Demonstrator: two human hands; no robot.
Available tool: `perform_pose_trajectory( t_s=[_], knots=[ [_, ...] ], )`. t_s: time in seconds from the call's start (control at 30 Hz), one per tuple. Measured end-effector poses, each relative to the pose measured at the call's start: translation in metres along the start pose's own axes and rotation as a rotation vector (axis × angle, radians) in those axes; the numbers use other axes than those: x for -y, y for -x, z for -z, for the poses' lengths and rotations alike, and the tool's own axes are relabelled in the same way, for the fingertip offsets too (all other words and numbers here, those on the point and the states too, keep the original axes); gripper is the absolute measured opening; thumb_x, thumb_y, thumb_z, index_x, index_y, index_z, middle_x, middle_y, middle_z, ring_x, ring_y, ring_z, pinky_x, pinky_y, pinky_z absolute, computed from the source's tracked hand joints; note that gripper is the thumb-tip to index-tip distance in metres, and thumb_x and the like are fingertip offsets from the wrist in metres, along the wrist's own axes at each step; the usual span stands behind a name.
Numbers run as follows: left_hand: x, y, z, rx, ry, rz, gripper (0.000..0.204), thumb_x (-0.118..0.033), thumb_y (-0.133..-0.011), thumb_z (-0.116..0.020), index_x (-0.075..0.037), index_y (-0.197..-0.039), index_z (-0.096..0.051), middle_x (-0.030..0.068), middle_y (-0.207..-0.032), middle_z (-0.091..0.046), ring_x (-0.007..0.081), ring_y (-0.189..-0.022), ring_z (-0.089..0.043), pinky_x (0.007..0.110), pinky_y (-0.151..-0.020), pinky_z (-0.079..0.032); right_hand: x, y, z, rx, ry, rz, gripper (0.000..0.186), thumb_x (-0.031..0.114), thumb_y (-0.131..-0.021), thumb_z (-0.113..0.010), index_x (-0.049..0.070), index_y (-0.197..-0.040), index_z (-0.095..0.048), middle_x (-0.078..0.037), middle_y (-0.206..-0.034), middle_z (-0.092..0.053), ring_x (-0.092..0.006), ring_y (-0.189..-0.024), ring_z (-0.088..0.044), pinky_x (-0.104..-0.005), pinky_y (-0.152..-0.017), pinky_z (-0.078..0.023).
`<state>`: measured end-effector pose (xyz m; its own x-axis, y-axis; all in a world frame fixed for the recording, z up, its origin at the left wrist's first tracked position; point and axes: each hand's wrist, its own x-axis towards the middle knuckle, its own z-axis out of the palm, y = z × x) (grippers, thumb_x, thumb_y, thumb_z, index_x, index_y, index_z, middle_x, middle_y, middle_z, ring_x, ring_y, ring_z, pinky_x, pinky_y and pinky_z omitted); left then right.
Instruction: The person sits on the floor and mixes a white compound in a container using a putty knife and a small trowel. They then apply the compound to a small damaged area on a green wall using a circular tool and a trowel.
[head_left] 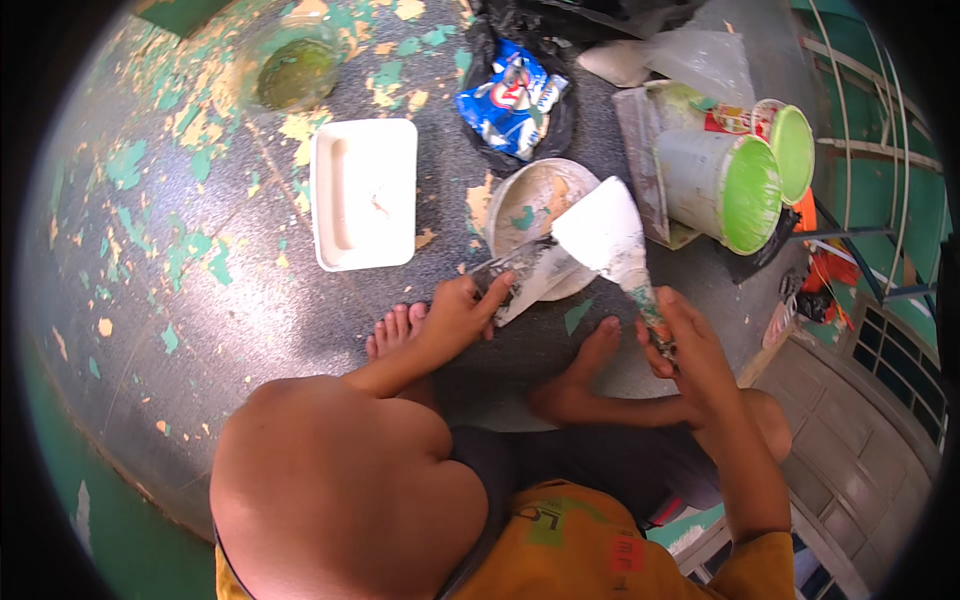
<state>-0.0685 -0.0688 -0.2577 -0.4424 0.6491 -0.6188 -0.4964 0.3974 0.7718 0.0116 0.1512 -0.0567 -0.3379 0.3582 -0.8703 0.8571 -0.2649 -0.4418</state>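
My right hand (690,335) is wrapped round the stained handle of a putty knife (645,305). Thick white paste covers its broad blade, which is tilted up over the right side of a round bowl (503,215). Closed on a flat scraper (530,285), my left hand (468,315) holds it at the bowl's near edge. Smeared with dark and white residue, the scraper lies just left of the paste-covered blade; whether the two tools touch, I cannot tell. Inside the bowl are cream-coloured smears and a green paint flake.
Left of the bowl stands a white rectangular tub (364,262). A blue packet (515,100) in black plastic lies beyond it. Green-rimmed buckets (700,185) lie on their sides at the right. Paint flakes litter the floor (240,330), and a clear round container (295,75) stands far left.
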Motion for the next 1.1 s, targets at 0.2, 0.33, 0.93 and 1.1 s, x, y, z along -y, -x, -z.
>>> perform_pose_trajectory(
  t_s=[0.2, 0.33, 0.93, 1.1],
  knots=[
    [-0.001, 0.006, 0.013, -0.064, 0.018, -0.006, 0.054, -0.05, -0.096, -0.061, 0.001, -0.081, -0.064, 0.0064, -0.057, -0.061, 0.0136, -0.048, -0.061, 0.028, -0.047, -0.046, 0.025, -0.005, -0.013, -0.008, 0.287, 0.154, 0.029, 0.029, -0.1, -0.06, 0.004, -0.115, -0.056, -0.003, -0.081, -0.062, -0.0054, -0.048, -0.047, -0.0208, -0.043, -0.033],
    [-0.005, 0.019, 0.032, -0.114, 0.061, 0.024, 0.045, -0.044, -0.098, -0.06, -0.002, -0.082, -0.064, 0.0049, -0.059, -0.06, 0.0109, -0.051, -0.056, 0.028, -0.05, -0.044, 0.044, -0.014, -0.026, -0.052, 0.476, 0.264, 0.031, 0.026, -0.099, -0.062, 0.003, -0.119, -0.057, -0.004, -0.089, -0.065, -0.0043, -0.058, -0.053, -0.0199, -0.048, -0.039],
    [-0.012, 0.017, 0.167, -0.75, -0.443, -0.288, 0.026, -0.025, -0.096, -0.067, 0.0, -0.088, -0.062, 0.0084, -0.079, -0.061, 0.0169, -0.064, -0.059, 0.031, -0.059, -0.049, 0.082, -0.046, -0.107, 0.179, 0.283, 0.561, 0.024, 0.012, -0.091, -0.07, 0.002, -0.113, -0.066, -0.003, -0.092, -0.065, -0.0061, -0.069, -0.059, -0.0208, -0.059, -0.046],
    [-0.018, 0.015, 0.155, -0.751, -0.4, -0.465, 0.018, -0.016, -0.097, -0.064, 0.001, -0.092, -0.059, 0.0114, -0.1, -0.063, 0.0191, -0.073, -0.064, 0.029, -0.061, -0.054, 0.075, -0.056, -0.113, 0.097, 0.3, 0.655, 0.02, 0.012, -0.089, -0.072, 0.002, -0.106, -0.067, -0.002, -0.088, -0.065, -0.0075, -0.069, -0.059, -0.0222, -0.064, -0.048]
  ],
)
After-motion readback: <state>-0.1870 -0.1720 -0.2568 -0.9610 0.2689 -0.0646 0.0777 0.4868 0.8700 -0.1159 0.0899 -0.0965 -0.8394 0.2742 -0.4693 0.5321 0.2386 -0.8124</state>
